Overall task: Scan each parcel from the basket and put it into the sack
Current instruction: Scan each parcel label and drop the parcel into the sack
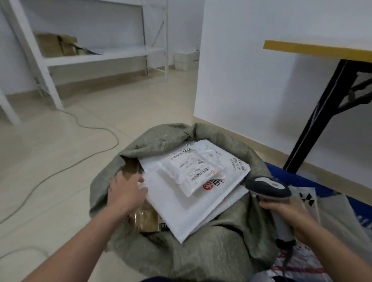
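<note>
A pale beige tiled floor [54, 168] fills the room, and low in the centre of the frame a grey-green woven sack [207, 253] stands on it with its mouth rolled open. At lower right the right hand [290, 213] has its fingers wrapped round the handle of a grey and dark blue handheld barcode scanner [268, 189], whose head reaches over the sack's right rim. Behind it, a blue plastic basket [299, 174] holds thin plastic mailer bags [303, 261]. Left of centre, the left hand [127, 192] reaches into the sack, thumb and fingers pinching the left edge of a large white padded envelope [183, 209]. This envelope lies on top of the sack's contents, over a brown taped cardboard box [147, 219]. A smaller white labelled plastic parcel [190, 170] rests on the envelope. Further off, a grey cable [90, 125] snakes across the floor. A yellow-edged counter [317, 49] on black legs stands at upper right, and white metal shelving [92, 57] at upper left.
</note>
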